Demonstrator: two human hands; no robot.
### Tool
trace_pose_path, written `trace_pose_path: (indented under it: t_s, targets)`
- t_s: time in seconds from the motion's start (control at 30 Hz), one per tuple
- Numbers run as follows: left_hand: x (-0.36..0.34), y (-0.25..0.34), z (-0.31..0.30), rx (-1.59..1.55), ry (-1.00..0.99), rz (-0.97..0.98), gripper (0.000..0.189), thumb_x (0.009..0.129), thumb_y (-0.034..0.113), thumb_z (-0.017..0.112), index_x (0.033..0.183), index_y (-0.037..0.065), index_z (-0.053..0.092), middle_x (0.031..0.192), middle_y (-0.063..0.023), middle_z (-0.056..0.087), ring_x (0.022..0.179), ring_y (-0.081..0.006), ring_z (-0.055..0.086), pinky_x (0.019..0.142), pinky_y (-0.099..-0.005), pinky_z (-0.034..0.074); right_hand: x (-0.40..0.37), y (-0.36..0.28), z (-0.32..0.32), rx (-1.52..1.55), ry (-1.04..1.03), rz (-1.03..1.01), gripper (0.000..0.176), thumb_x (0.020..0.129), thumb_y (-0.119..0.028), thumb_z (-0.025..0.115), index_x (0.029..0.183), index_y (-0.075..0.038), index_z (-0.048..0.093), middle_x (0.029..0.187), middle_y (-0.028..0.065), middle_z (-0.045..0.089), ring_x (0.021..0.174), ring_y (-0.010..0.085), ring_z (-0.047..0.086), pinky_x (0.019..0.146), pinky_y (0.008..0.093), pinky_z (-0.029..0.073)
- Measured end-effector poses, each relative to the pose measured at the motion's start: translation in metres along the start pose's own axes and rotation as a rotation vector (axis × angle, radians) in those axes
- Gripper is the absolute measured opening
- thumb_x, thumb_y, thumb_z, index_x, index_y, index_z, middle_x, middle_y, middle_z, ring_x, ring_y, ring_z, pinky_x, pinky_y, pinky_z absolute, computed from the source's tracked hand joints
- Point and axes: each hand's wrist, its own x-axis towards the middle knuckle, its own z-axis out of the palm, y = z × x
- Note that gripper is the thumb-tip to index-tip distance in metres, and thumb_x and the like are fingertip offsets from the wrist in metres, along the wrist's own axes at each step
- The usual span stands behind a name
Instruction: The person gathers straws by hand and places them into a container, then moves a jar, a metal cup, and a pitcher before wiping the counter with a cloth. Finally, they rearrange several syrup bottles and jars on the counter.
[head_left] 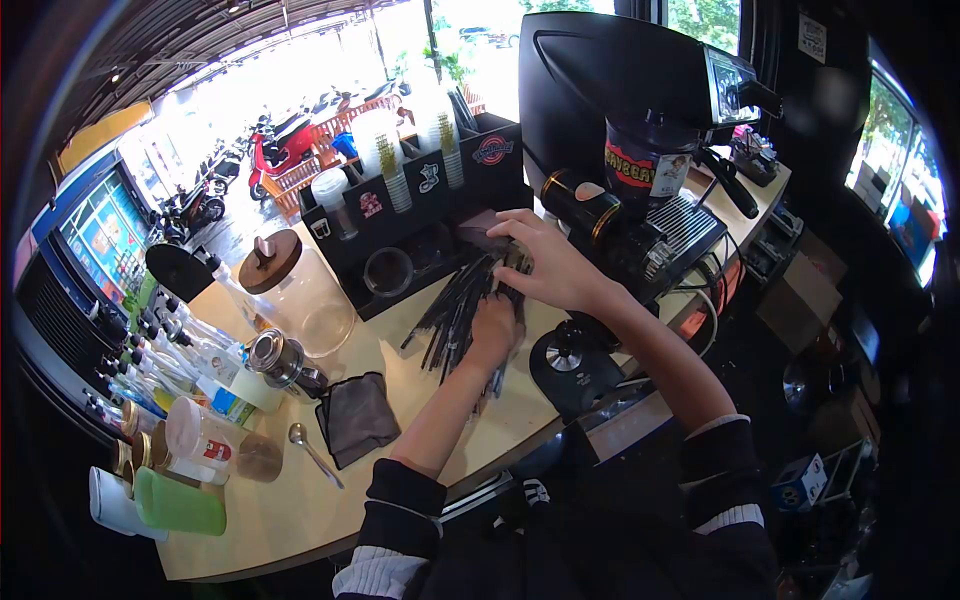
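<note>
Pale counter [260, 520]: left hand [494, 328] on dark sticks [440, 325], grip hidden; right hand [540, 262] half-open, contact unclear.

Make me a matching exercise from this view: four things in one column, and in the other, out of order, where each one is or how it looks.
Column one:
1. thin black sticks
2. big clear jar
3. spoon
4. red scooter

Column two:
A. lying on the tabletop next to a dark cloth
B. outside, beyond the counter area
C. bunched together at the left hand and right hand
D. topped with a round brown lid

Right pairs: 1-C, 2-D, 3-A, 4-B
</note>
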Motion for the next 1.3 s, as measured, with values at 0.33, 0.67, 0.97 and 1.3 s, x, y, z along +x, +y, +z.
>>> trace_pose_path:
  t_s: [0.33, 0.67, 0.97, 1.3]
  targets:
    - [0.017, -0.018, 0.021, 0.062, 0.060, 0.002, 0.025, 0.083, 0.015, 0.049, 0.087, -0.004, 0.066, 0.098, -0.0234, 0.060, 0.091, -0.0369, 0.061, 0.074, -0.0429, 0.053, -0.018, -0.003, -0.010, 0.065, -0.077, -0.017, 0.042, 0.078, -0.014, 0.066, 0.115, -0.003, 0.050, 0.130, 0.0180, 0.041, 0.121, 0.0344, 0.043, 0.101, 0.0392, 0.036]
    - [0.033, -0.020, 0.004, 0.014, -0.166, -0.082, 0.024, 0.081, 0.024, 0.060, 0.089, 0.003, 0.068, 0.091, -0.0217, 0.065, 0.088, -0.0362, 0.063, 0.075, -0.0426, 0.052, -0.038, 0.000, -0.016, 0.048, -0.053, -0.041, 0.042, 0.078, -0.014, 0.066, 0.115, -0.003, 0.051, 0.131, 0.0179, 0.041, 0.120, 0.0351, 0.044, 0.101, 0.0397, 0.036]
    - [0.041, -0.026, -0.031, -0.378, -0.412, -0.128, 0.021, 0.074, 0.019, 0.066, 0.081, 0.000, 0.065, 0.075, -0.0141, 0.065, 0.067, -0.0230, 0.066, 0.062, -0.0345, 0.051, -0.043, -0.012, -0.021, 0.062, 0.007, -0.071, 0.041, 0.077, -0.014, 0.067, 0.114, -0.004, 0.053, 0.129, 0.0157, 0.045, 0.114, 0.0308, 0.050, 0.093, 0.0370, 0.042]
    - [-0.036, -0.047, -0.150, -0.993, -0.094, -0.146, 0.026, 0.087, 0.027, 0.062, 0.075, 0.008, 0.051, 0.060, 0.0017, 0.050, 0.050, -0.0056, 0.048, 0.047, -0.0214, 0.039, -0.009, -0.026, 0.045, 0.639, 0.250, 0.029, 0.023, 0.081, -0.004, 0.063, 0.102, -0.004, 0.055, 0.110, 0.0061, 0.055, 0.091, 0.0137, 0.058, 0.074, 0.0257, 0.047]
